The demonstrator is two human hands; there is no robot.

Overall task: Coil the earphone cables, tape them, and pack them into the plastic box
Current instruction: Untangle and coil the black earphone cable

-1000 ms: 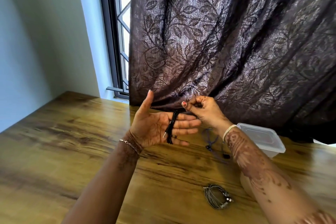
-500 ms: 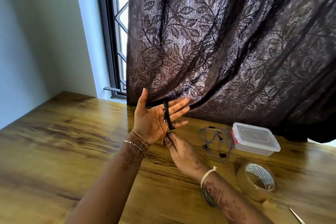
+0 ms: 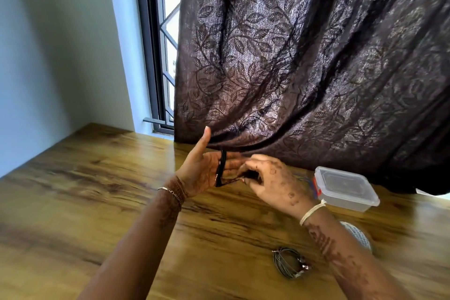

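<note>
My left hand (image 3: pixel 204 174) is held up above the tabletop (image 3: pixel 97 190) with the palm turned to the right, thumb pointing up and fingers stretched out straight. The black earphone cable (image 3: pixel 222 165) sits in several loops around those fingers, with its small metal plug lying against the palm side. My right hand (image 3: pixel 272 182) is just beside it, fingers curled, pinching the loose end of that same cable, which runs taut from the bottom of the loops to my fingertips. To the right, near the hem of the dark leaf-patterned curtain (image 3: pixel 316 56), the clear plastic box (image 3: pixel 345 189) stands on the tabletop with its lid on. Closer to me lies a grey earphone coil (image 3: pixel 289 263), well apart from both hands. A tape roll (image 3: pixel 359 236) shows partly behind my right forearm, between the box and the grey coil.
</note>
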